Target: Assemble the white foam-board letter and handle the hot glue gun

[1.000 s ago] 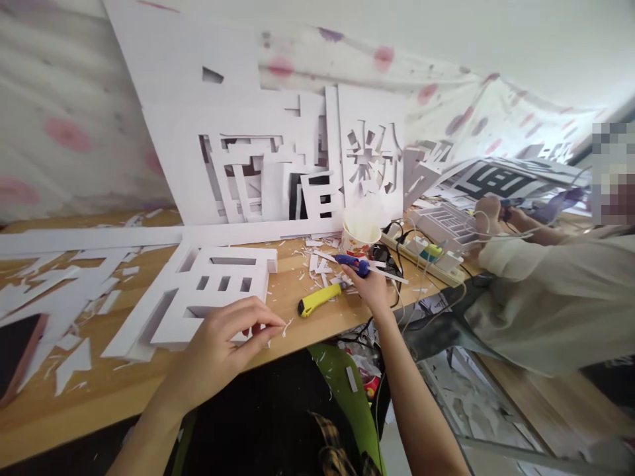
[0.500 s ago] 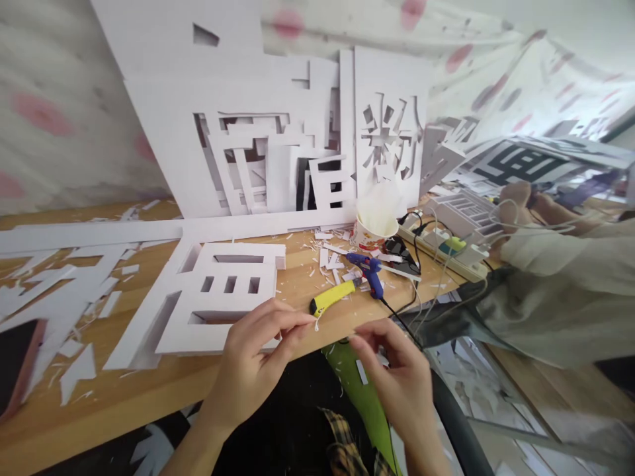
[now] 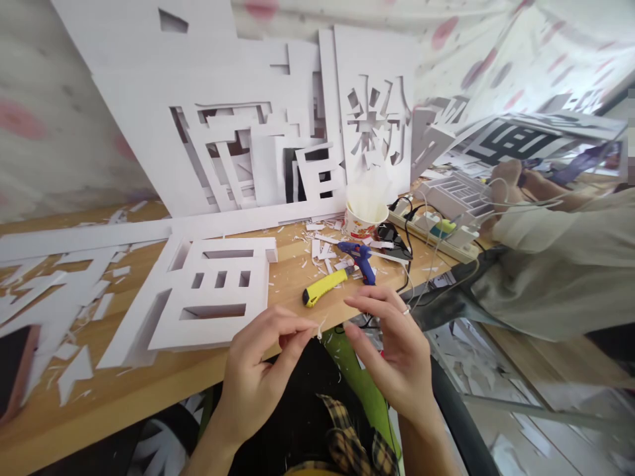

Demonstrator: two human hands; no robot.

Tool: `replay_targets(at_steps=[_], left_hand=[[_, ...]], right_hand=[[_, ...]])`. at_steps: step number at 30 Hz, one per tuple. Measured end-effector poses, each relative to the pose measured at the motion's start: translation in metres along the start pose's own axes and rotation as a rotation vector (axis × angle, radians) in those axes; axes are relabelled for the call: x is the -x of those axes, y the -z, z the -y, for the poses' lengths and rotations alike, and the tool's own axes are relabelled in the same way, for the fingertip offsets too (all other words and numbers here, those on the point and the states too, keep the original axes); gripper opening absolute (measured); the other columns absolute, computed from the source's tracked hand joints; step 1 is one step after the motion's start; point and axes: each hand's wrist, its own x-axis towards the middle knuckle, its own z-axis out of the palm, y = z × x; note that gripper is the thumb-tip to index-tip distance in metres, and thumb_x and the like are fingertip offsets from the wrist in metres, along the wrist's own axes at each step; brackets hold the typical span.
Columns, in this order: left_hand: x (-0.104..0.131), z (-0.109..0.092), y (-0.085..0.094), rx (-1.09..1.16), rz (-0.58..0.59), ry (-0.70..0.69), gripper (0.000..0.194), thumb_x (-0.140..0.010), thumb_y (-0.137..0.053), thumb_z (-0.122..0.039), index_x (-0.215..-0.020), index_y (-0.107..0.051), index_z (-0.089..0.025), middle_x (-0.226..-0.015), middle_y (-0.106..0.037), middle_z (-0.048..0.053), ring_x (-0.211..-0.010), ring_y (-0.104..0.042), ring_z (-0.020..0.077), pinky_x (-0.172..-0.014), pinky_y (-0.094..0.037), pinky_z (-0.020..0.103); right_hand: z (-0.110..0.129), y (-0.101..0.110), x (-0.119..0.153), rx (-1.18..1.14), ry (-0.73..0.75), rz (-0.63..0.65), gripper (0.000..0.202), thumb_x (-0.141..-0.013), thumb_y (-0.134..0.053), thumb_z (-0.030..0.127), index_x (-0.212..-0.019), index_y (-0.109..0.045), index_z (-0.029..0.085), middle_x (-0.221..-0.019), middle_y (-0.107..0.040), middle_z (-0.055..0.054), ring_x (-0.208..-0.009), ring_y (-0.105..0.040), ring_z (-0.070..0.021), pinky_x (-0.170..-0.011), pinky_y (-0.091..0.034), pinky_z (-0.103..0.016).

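Thumb and index finger of my left hand (image 3: 265,363) are pinched on a small white scrap (image 3: 320,332) just past the table's front edge. To the right, my right hand (image 3: 391,350) is spread with nothing in it, a ring on one finger. Beyond my hands lie a yellow cutter knife (image 3: 326,287) and a blue glue gun (image 3: 361,262) with a white stick in its back. A white foam character piece (image 3: 207,297) with rectangular cut-outs lies flat to the left of them, near my left hand.
Large white cut-out boards (image 3: 143,132) lean on the wall. A paper cup (image 3: 364,218) stands before them, beside a power strip (image 3: 434,235) with cables. Scraps and a dark phone (image 3: 17,367) lie at left. At right, another person's hands (image 3: 510,175) are by white pieces.
My right hand has opened, its fingers now spread wider. My left hand still pinches the scrap. The view has shifted slightly, so the table things appear further left and higher.
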Motion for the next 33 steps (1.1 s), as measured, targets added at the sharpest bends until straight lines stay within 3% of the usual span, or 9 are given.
replay_targets(at_steps=[3, 6, 16, 24, 33], left_hand=[[0.002, -0.002, 0.001, 0.093, 0.042, 0.066, 0.014, -0.093, -0.062, -0.012, -0.092, -0.069, -0.024, -0.08, -0.065, -0.004, -0.071, -0.06, 0.0067, -0.066, -0.05, 0.016], [0.003, -0.002, 0.001, 0.134, 0.06, 0.095, 0.014, -0.094, -0.061, -0.013, -0.092, -0.069, -0.024, -0.081, -0.065, -0.003, -0.071, -0.06, 0.0075, -0.065, -0.05, 0.017], [0.007, 0.002, 0.004, -0.015, 0.078, 0.008, 0.017, -0.092, -0.062, -0.01, -0.096, -0.07, -0.024, -0.085, -0.068, -0.002, -0.078, -0.063, 0.0083, -0.07, -0.05, 0.017], [0.007, -0.004, 0.006, 0.01, 0.069, -0.038, 0.018, -0.092, -0.062, -0.009, -0.099, -0.072, -0.022, -0.084, -0.069, 0.0, -0.075, -0.064, 0.0087, -0.064, -0.05, 0.016], [0.009, -0.002, 0.007, 0.038, 0.085, -0.061, 0.026, -0.091, -0.062, -0.005, -0.104, -0.074, -0.024, -0.088, -0.068, 0.0, -0.081, -0.065, 0.0082, -0.071, -0.053, 0.016]], right_hand=[[0.001, 0.005, -0.006, 0.085, 0.101, 0.089, 0.032, -0.092, -0.069, 0.014, -0.12, -0.069, 0.029, -0.121, -0.06, -0.006, -0.115, -0.059, -0.0207, -0.096, -0.049, -0.035], [0.003, 0.004, -0.01, 0.086, 0.157, 0.141, 0.022, -0.092, -0.067, 0.012, -0.109, -0.071, 0.027, -0.116, -0.063, -0.006, -0.112, -0.062, -0.0205, -0.095, -0.05, -0.036], [0.009, 0.018, -0.019, 0.176, 0.242, 0.172, 0.016, -0.094, -0.064, 0.01, -0.101, -0.067, 0.024, -0.112, -0.068, -0.006, -0.107, -0.064, -0.0193, -0.093, -0.052, -0.035], [0.014, 0.015, -0.019, 0.109, 0.201, 0.195, 0.013, -0.094, -0.065, 0.015, -0.099, -0.071, 0.026, -0.106, -0.071, -0.006, -0.101, -0.068, -0.021, -0.087, -0.057, -0.036], [0.012, 0.007, -0.017, -0.112, 0.054, 0.214, 0.011, -0.092, -0.07, 0.017, -0.095, -0.077, 0.026, -0.098, -0.073, -0.004, -0.093, -0.07, -0.0184, -0.082, -0.057, -0.032]])
